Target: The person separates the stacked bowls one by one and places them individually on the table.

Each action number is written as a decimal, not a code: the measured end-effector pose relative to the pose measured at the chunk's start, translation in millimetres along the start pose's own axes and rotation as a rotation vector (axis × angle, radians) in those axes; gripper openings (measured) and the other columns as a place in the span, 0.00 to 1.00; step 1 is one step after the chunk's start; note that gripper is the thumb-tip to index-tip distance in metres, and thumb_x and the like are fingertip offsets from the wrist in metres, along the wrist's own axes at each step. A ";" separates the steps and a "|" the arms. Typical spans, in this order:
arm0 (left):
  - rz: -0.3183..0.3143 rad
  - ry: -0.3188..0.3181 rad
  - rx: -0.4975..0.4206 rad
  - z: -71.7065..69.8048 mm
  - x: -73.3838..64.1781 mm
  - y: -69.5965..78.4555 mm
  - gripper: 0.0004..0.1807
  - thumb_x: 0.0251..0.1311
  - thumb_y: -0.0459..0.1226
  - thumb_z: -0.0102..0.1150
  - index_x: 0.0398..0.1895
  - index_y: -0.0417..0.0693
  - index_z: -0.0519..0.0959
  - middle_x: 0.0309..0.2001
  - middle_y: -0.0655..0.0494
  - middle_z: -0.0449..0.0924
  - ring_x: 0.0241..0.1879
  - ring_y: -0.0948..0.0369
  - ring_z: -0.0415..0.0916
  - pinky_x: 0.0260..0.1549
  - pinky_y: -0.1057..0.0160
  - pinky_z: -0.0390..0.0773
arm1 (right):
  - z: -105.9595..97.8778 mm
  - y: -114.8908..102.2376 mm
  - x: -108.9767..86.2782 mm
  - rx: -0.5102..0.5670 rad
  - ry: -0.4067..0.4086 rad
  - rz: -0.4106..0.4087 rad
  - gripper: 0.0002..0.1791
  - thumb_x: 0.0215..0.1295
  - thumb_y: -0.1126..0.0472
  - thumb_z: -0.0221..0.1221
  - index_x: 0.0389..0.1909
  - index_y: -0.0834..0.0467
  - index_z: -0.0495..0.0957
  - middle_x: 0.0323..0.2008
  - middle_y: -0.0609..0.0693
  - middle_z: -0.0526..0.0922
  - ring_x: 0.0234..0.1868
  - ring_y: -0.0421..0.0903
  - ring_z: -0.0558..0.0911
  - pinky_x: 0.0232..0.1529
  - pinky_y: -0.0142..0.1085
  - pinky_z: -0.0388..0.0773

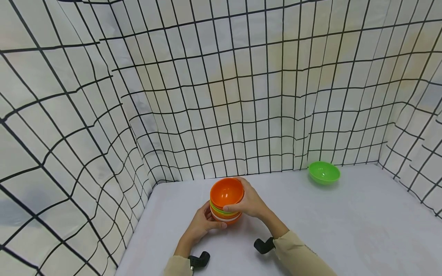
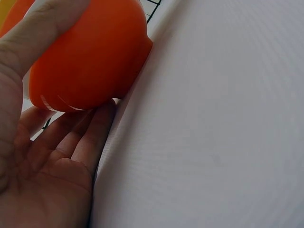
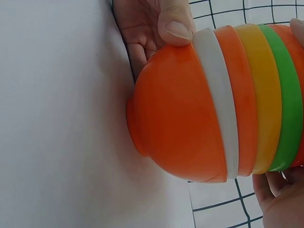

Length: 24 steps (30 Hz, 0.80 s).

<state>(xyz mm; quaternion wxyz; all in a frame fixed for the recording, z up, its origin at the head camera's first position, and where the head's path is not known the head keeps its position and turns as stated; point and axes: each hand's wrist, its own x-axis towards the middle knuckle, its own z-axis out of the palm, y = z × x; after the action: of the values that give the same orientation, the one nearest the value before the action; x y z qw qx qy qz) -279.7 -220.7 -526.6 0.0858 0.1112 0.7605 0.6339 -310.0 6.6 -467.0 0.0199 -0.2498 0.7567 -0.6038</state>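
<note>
A stack of nested bowls stands upright on the white table, between both hands. From the bottom up come an orange bowl, a white one, then orange, yellow, green and orange. My left hand holds the stack low, its thumb on the bottom orange bowl and its fingers around the far side. At the top, my right hand grips the uppermost orange bowl, thumb on the near side and fingers behind the rim. That bowl's hollow inside faces up.
A single green bowl sits at the back right of the table. White cloth walls with a black grid rise behind and on both sides. Black wrist mounts stick out from the sleeves close over the table.
</note>
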 end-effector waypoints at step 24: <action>-0.010 0.005 0.018 0.1 -0.5 1.1 0.48 0.48 0.40 0.81 0.73 0.58 0.66 0.67 0.54 0.76 0.65 0.55 0.76 0.63 0.71 0.77 | -12.6 -18.6 -2.7 -0.027 0.123 -0.023 0.55 0.47 0.51 0.80 0.75 0.52 0.60 0.64 0.51 0.77 0.61 0.53 0.79 0.58 0.49 0.85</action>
<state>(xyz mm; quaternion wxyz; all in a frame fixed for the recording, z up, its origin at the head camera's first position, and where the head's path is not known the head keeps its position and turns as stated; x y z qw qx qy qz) -279.1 -220.5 -525.5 0.0858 0.1065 0.7668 0.6271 -305.2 16.3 -447.1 -0.0368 -0.2210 0.7618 -0.6078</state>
